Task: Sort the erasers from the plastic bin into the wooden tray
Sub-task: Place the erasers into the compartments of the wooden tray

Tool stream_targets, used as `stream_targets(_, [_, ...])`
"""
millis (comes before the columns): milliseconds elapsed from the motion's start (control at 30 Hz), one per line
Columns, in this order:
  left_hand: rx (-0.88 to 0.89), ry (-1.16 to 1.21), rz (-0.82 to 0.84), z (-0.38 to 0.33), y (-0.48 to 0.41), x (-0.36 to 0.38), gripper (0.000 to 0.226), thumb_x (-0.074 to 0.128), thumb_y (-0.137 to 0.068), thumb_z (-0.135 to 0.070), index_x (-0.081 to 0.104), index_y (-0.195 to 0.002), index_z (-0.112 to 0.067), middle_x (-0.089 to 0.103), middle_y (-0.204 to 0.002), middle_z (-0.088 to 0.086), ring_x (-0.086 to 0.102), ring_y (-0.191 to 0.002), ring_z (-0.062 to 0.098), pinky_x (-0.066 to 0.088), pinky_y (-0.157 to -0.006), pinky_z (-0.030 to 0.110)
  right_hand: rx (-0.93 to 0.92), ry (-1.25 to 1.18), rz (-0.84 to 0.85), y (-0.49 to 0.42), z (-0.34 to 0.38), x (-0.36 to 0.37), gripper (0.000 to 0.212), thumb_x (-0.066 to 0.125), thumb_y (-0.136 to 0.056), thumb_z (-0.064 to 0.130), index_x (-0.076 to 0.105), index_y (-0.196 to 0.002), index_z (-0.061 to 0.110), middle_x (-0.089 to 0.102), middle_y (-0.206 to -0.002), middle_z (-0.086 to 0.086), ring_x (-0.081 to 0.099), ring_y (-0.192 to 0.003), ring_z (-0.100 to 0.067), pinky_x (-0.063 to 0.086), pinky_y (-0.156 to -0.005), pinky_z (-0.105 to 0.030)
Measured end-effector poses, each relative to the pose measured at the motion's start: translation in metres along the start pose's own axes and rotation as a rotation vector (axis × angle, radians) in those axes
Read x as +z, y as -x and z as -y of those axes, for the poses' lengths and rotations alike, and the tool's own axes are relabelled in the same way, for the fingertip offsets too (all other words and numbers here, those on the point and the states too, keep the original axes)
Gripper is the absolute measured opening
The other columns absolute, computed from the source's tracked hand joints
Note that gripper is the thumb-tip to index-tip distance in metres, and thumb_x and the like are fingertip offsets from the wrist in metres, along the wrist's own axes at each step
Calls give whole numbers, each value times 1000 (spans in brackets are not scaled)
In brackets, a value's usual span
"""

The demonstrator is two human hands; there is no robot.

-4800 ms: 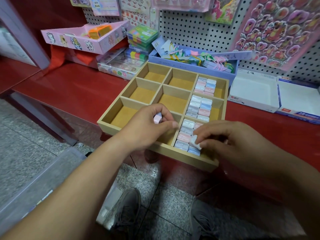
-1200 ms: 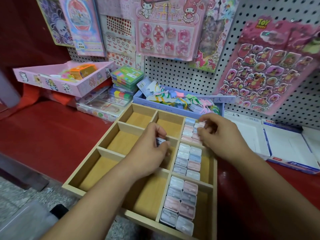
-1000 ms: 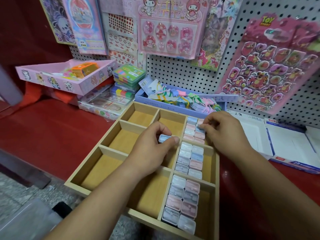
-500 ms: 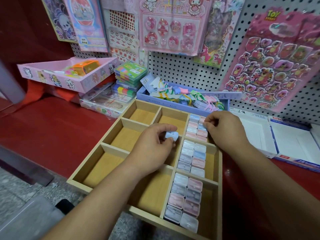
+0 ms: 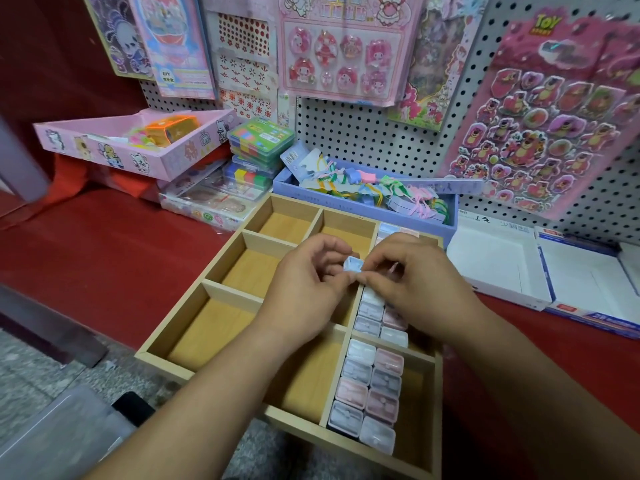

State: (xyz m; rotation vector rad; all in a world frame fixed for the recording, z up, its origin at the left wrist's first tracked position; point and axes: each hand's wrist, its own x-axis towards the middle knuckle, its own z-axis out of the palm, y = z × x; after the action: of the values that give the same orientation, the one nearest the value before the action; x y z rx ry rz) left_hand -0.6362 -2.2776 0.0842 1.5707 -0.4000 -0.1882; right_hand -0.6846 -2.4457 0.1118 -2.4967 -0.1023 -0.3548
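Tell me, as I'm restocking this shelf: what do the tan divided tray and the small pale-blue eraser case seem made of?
The tan divided tray looks like light wood or plywood, matte: faint grain, square-cut dividers. The small pale-blue eraser case, pinched between left hand and right hand, is probably moulded plastic: smooth, faintly shiny, rounded corners.

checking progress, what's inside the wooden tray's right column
Pastel erasers in two rows: eight in the nearest compartment, more in the middle and far ones. The right hand covers much of those, hiding their counts.

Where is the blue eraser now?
The light blue eraser sits mid-frame in the head view, held between the left hand and right hand above the wooden tray.
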Motion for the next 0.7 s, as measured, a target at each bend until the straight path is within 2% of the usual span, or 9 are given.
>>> stream_targets(133, [17,-96,-34,-3,1,0,38,69,-89,1,59,-116,-24,69,-110,1,65,-88,10,53,-85,24,79,-11,-51,-1,-7,-2,14,77,-87,30,68,-76,30,63,-83,11,58,-79,-3,43,-71,-20])
stream_targets(233, [97,-462,-44,-3,0,-13,35,68,-91,-16,61,-124,-23,64,-115,-6,63,-101,9,51,-94,28,205,124,-119,-12,-25,-7,14,73,-90,31,67,-79,26,61,-90,6,56,-77,-7,43,-71,-29])
stream_targets(367, [251,-829,-95,-12,8,-37,29,58,-91,-28,66,-116,-19,57,-115,-4,55,-110,17,43,-97,31,257,279,-91,-25,-36,-6,10,69,-94,30,68,-87,23,53,-93,3,52,-84,-18,40,-72,-32])
stream_targets(467, [154,-996,-69,-13,17,-47,41,52,-89,-39,63,-122,-18,55,-115,2,53,-113,27,46,-98,41,260,327,-83,-33,-36,-3,10,67,-95,29,67,-87,23,58,-94,1,54,-86,-20,38,-70,-31])
stream_targets(567, [17,-1126,3,-9,23,-53,43,53,-95,-46,58,-126,-16,54,-112,6,51,-113,30,43,-98,41,262,326,-84,-37,-37,0,8,69,-94,29,66,-87,25,62,-92,0,55,-86,-20,38,-68,-31])
stream_targets(700, [25,-1174,32,-6,23,-53,39,48,-98,-49,59,-116,-16,59,-105,6,55,-106,30,44,-90,41,261,267,-116,-33,-36,-1,12,72,-90,34,63,-87,27,62,-90,3,56,-84,-18,40,-67,-31])
